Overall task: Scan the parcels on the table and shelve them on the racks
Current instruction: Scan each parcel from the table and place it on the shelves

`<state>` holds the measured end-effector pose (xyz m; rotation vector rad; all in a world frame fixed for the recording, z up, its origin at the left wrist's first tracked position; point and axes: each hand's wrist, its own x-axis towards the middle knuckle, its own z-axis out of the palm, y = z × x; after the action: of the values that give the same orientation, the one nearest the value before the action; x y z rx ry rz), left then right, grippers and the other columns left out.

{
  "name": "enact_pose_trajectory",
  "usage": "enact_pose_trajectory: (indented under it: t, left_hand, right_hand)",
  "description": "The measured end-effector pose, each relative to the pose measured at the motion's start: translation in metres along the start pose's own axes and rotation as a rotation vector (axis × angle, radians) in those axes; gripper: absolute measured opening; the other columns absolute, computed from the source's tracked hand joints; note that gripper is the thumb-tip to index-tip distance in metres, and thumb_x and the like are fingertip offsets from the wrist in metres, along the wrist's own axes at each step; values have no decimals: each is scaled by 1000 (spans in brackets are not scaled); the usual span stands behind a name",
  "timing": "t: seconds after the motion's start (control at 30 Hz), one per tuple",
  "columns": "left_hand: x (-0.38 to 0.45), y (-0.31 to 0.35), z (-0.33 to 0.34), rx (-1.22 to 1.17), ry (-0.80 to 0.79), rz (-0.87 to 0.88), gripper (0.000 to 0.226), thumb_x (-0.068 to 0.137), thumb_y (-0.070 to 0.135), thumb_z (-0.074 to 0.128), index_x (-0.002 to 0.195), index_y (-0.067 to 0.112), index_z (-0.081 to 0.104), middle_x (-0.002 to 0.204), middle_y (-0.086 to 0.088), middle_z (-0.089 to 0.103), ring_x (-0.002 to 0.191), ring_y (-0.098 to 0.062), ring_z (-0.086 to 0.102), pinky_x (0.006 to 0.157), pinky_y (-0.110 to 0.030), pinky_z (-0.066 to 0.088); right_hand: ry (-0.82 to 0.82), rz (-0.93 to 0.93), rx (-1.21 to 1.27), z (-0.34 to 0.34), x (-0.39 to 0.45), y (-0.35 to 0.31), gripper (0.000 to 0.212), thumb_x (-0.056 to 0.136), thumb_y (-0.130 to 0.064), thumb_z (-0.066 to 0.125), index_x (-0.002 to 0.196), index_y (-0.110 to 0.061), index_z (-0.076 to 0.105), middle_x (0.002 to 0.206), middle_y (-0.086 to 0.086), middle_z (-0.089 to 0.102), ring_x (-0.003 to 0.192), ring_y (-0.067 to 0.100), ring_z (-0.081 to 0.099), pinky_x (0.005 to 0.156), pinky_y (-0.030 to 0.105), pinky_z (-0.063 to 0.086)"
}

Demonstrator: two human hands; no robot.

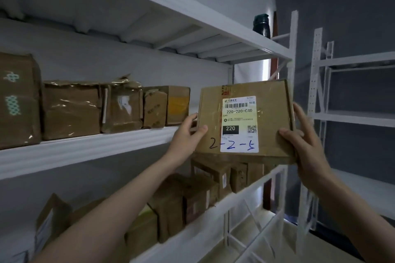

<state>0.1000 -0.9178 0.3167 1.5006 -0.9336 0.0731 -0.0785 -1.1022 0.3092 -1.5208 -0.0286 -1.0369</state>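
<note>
Two bare hands hold a flat brown cardboard parcel (245,121) upright at the right end of the white metal rack (89,147), level with its middle shelf. The left hand (188,134) is curled round the parcel's left edge, thumb on the front; the right hand (307,141) is clamped on the lower right corner. A white shipping label (239,124) marked "220" and handwritten "2-2-5" is seen on its face. Taped brown boxes (94,107) are lined along the middle shelf, and more cartons (192,196) are kept on the shelf below.
</note>
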Motion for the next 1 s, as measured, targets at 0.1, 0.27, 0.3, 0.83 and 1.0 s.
enact_pose_trajectory:
  t: [0.1, 0.27, 0.3, 0.83, 1.0]
  left_hand:
    - [41, 5, 16, 143, 91, 35, 47, 95, 22, 58, 138, 22, 40, 135, 1, 52, 117, -14, 55, 88, -32, 55]
    - [77, 14, 31, 487, 191, 183, 63, 91, 27, 63, 146, 22, 33, 149, 2, 33, 133, -12, 38, 107, -37, 41]
    - [80, 16, 32, 539, 179, 218, 60, 92, 28, 62, 146, 20, 35, 148, 2, 33, 132, -11, 36, 109, -35, 40]
    - [78, 5, 11, 742, 397, 288, 40, 95, 23, 57, 134, 14, 53, 131, 1, 55, 118, -7, 50, 95, -13, 38]
    - [82, 0, 9, 765, 457, 357, 37, 89, 23, 66, 125, 16, 58, 118, 7, 56, 93, -1, 58, 79, -13, 51]
  right_hand:
    - [-5, -113, -20, -7, 51, 5, 64, 90, -16, 58, 136, -53, 34, 131, 8, 47, 108, 29, 58, 69, 33, 56]
    - [28, -321, -111, 18, 118, 16, 63, 91, -22, 59, 137, -55, 31, 131, -25, 37, 124, 18, 45, 93, 47, 51]
    - [44, -352, -154, 27, 128, 21, 64, 89, -27, 59, 138, -55, 29, 132, -22, 36, 124, 16, 43, 95, 48, 50]
    - [-203, -471, -299, 135, 166, 80, 46, 102, -36, 33, 137, -58, 14, 129, 9, 41, 98, 13, 48, 77, 25, 42]
    - [-272, -465, -273, 143, 174, 100, 54, 101, -29, 39, 148, -43, 17, 142, 3, 42, 114, 1, 40, 90, 18, 36]
